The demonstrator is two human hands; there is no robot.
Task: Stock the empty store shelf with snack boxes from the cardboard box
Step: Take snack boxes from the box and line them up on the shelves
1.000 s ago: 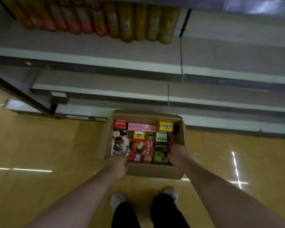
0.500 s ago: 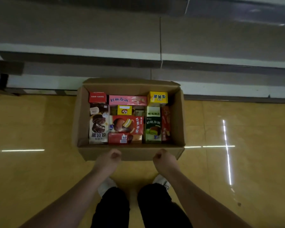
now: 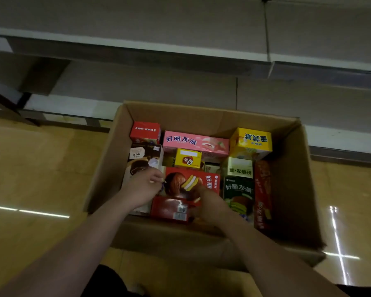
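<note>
Cardboard box (image 3: 296,189) sits open on the yellowish floor (image 3: 34,172) just in front of the bare grey store shelf (image 3: 137,24), and since half a second ago we have leaned in: the box fills far more of the view, and both our hands, which hovered as loose fists outside its near wall, now reach inside it. We count about ten snack boxes in it. Largest first, the big red pie box (image 3: 193,181) in the middle bears a chocolate pie picture and part of "好丽友"; the long pink box (image 3: 195,143) at the back reads "好丽友·派"; the dark chocolate box (image 3: 144,157) on the left carries a small label we cannot read; the dark green box (image 3: 239,196) reads "好丽友·派"; a tall red box (image 3: 262,194) stands on edge along the right. The yellow box (image 3: 252,140) at the back right shows "蛋黄派" upside down, the small red box (image 3: 145,131) at the back left repeats the brand, and a small yellow box (image 3: 187,158) bears a "Q" mark. Our left hand (image 3: 142,188) has its fingers curled at the left edge of the big red pie box, and our right hand (image 3: 210,203) curls its fingers at that box's right lower corner; we cannot tell whether either truly grips it.
</note>
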